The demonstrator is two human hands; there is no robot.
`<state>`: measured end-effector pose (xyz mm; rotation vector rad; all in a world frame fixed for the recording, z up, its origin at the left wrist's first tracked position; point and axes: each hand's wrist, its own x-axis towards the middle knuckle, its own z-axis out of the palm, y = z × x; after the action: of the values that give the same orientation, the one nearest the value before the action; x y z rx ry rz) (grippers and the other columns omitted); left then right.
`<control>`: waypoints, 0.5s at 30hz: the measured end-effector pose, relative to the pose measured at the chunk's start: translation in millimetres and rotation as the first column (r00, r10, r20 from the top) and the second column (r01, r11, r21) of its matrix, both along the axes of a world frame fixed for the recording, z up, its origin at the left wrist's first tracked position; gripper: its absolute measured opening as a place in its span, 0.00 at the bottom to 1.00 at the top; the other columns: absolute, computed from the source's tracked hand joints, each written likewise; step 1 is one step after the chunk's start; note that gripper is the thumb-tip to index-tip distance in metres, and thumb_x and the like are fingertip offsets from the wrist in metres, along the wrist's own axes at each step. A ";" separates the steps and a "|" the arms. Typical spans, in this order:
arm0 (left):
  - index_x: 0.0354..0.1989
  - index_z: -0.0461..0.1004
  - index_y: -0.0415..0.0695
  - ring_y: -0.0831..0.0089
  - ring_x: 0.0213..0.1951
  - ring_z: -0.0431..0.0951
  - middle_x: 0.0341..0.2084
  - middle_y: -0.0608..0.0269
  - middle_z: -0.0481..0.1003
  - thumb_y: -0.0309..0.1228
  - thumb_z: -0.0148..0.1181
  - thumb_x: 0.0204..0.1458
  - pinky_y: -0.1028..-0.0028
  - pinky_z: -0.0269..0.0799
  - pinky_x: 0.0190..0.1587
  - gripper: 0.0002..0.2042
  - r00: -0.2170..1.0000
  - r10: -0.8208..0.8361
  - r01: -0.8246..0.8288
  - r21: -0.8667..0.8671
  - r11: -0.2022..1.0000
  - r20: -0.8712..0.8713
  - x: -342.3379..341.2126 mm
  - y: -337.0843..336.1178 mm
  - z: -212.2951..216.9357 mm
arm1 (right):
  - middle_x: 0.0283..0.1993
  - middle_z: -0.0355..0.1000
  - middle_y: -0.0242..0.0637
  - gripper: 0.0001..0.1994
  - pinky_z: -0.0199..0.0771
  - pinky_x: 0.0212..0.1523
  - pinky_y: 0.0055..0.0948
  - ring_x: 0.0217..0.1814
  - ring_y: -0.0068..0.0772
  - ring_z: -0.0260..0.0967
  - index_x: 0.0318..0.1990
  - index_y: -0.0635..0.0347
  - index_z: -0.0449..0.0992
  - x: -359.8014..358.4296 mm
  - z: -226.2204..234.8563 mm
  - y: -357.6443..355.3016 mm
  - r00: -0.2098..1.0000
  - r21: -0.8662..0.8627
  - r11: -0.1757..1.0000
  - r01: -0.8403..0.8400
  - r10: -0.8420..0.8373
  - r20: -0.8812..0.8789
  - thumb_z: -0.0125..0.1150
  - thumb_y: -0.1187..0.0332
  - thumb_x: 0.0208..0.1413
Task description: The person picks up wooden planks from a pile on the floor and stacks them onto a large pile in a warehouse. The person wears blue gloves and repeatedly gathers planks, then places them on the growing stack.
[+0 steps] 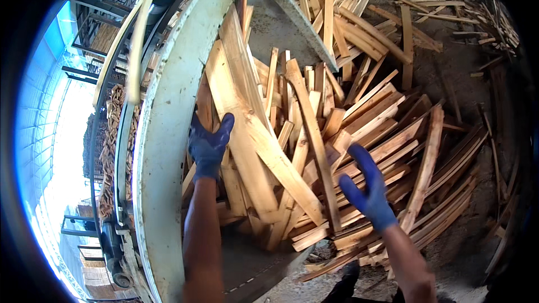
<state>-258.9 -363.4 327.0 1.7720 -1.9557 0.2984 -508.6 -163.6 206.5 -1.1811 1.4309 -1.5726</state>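
My left hand (208,147), in a blue glove, is beside a wide pale plank (238,134) that leans in a grey metal bin. Its thumb stands apart from the fingers, and I see nothing between them; whether it touches the plank I cannot tell. My right hand (369,191), also gloved in blue, hovers over a heap of split wood strips (387,134) with thumb and fingers spread. Between the hands, a long narrow wooden slat (314,140) leans across the pile. Another pale board (286,168) lies slanting over the wide plank.
The bin's pale grey metal wall (163,129) rises along my left, and a metal panel (289,22) slopes at the far side. Beyond the wall runs a rail frame (120,157) near stacked wood. Loose strips (499,28) lie on the dirt floor (449,84) at right.
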 end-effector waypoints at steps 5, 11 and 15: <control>0.62 0.53 0.32 0.60 0.56 0.67 0.56 0.48 0.64 0.40 0.66 0.46 0.67 0.61 0.58 0.39 0.862 -0.041 0.071 0.041 0.997 -0.505 -3.9 13.8 25.1 | 0.64 0.56 0.52 0.42 0.51 0.65 0.34 0.67 0.45 0.51 0.66 0.65 0.49 81.9 33.1 -158.8 0.816 -0.121 0.962 -0.247 0.273 0.510 0.66 0.55 0.50; 0.59 0.61 0.33 0.68 0.50 0.71 0.52 0.51 0.68 0.38 0.63 0.50 0.72 0.65 0.53 0.31 0.821 0.047 0.160 0.307 0.938 -0.569 -3.1 11.0 46.9 | 0.52 0.68 0.47 0.36 0.66 0.54 0.29 0.54 0.33 0.65 0.59 0.72 0.58 121.6 5.5 -192.6 0.633 -0.291 0.911 -0.292 0.412 0.656 0.70 0.63 0.47; 0.54 0.65 0.34 0.67 0.46 0.72 0.45 0.51 0.72 0.40 0.63 0.50 0.73 0.66 0.50 0.28 0.854 0.010 0.151 0.266 0.952 -0.520 14.2 28.9 23.9 | 0.52 0.67 0.44 0.30 0.67 0.53 0.29 0.54 0.31 0.64 0.59 0.68 0.59 115.2 21.0 -136.8 0.627 -0.160 0.929 -0.333 0.345 0.698 0.65 0.65 0.51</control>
<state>-244.7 -334.5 351.0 1.7154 -1.7179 -0.4871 -393.4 -300.3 227.5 -0.6426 0.6216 -1.5128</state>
